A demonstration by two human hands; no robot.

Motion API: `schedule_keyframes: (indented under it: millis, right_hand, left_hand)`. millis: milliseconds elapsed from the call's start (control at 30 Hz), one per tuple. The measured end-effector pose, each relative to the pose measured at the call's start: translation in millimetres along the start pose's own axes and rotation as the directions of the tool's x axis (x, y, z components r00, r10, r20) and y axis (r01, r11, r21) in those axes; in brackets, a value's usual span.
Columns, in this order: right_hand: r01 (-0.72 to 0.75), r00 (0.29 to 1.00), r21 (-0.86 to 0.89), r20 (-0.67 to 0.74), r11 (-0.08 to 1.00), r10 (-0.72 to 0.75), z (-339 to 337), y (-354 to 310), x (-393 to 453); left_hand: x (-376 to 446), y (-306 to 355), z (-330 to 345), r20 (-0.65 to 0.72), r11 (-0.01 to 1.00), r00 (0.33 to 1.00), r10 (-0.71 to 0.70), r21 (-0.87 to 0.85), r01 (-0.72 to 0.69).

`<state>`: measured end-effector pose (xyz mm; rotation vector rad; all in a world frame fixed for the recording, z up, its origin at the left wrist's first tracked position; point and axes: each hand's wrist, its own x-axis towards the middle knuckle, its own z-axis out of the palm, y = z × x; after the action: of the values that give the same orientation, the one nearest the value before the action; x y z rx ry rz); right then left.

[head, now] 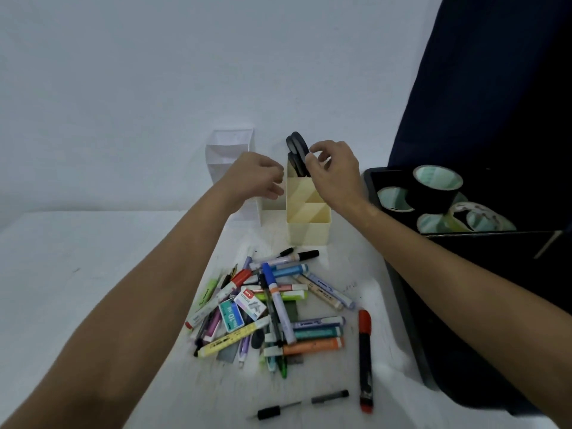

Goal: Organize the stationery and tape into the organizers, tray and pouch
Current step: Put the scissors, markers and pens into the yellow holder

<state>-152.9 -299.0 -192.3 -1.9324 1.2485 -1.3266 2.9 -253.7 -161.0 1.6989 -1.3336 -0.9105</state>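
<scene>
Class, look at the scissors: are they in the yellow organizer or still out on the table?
In. The scissors stand upright in the yellow organizer's rear compartment, handles sticking above the rim, with the right hand at the handles.

The right hand pinches black scissors standing in the yellow organizer; the left hand hovers beside it.

A plain pale wall fills the upper part of the view, bare and evenly lit by soft, cool light. Below it a white table stretches across the foreground, its surface scuffed with faint pen marks. On the right a dark navy curtain hangs from top to tabletop, casting that side into shadow.
</scene>
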Motion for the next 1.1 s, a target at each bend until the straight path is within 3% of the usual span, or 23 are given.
schedule_keyframes:
  millis: [33,100,167,233,367,467,533,633,700,833,967,1100]
  right_hand:
    - [0.030,0.999,-0.008,0.042,1.000,-0.029,-1.4,-3.1,-7.8]
    - [0.076,0.960,-0.037,0.274,0.996,-0.063,-4.8,-8.8,-27.1]
    - [0.128,0.805,-0.085,0.591,0.988,-0.053,-8.4,-13.5,-52.7]
    - [0.206,0.633,-0.099,0.772,0.973,-0.055,-10.0,-14.6,-79.0]
    - [0.394,0.314,-0.138,0.949,0.909,0.008,-9.3,-13.3,-112.8]
    - [0.463,0.205,-0.172,0.975,0.870,0.083,-8.0,-11.0,-124.6]
    - [0.490,0.183,-0.177,0.978,0.853,0.098,-8.0,-7.7,-130.1]
    - [0.553,0.189,-0.150,0.981,0.819,0.053,-5.6,-6.6,-136.2]
    - [0.588,0.216,-0.123,0.976,0.800,-0.009,-3.0,-5.3,-139.0]
    - [0.714,0.228,-0.034,0.956,0.699,-0.186,-2.0,-2.0,-140.3]
    - [0.757,0.236,-0.015,0.938,0.653,-0.252,-3.4,-3.3,-137.1]
    - [0.784,0.373,0.004,0.797,0.621,-0.476,-5.9,-5.3,-127.8]
  left_hand:
    - [-10.9,-3.2,-3.0,0.012,0.999,1.000,0.004,0.049,-0.005]
    - [-37.4,-13.2,-8.4,0.055,0.982,0.998,0.011,0.188,-0.022]
    - [-66.7,-30.5,-13.2,0.094,0.953,0.996,-0.002,0.302,-0.026]
    - [-96.0,-52.5,-15.9,0.119,0.928,0.992,-0.039,0.373,-0.009]
    - [-138.8,-98.6,-12.8,0.092,0.867,0.987,-0.129,0.494,0.067]
    - [-153.9,-126.0,-20.2,-0.086,0.776,0.976,-0.199,0.595,0.211]
    - [-160.0,-136.7,-27.1,-0.149,0.725,0.965,-0.215,0.638,0.260]
    - [-169.0,-147.5,-29.6,-0.096,0.693,0.973,-0.211,0.687,0.218]
    - [-172.3,-151.5,-26.1,-0.066,0.696,0.976,-0.206,0.692,0.193]
    - [-176.3,-150.2,-22.7,-0.144,0.705,0.974,-0.174,0.673,0.225]
    - [-180.2,-149.0,-27.0,-0.157,0.713,0.973,-0.166,0.663,0.229]
    - [-176.3,-126.6,-35.0,-0.213,0.791,0.976,-0.042,0.590,0.163]
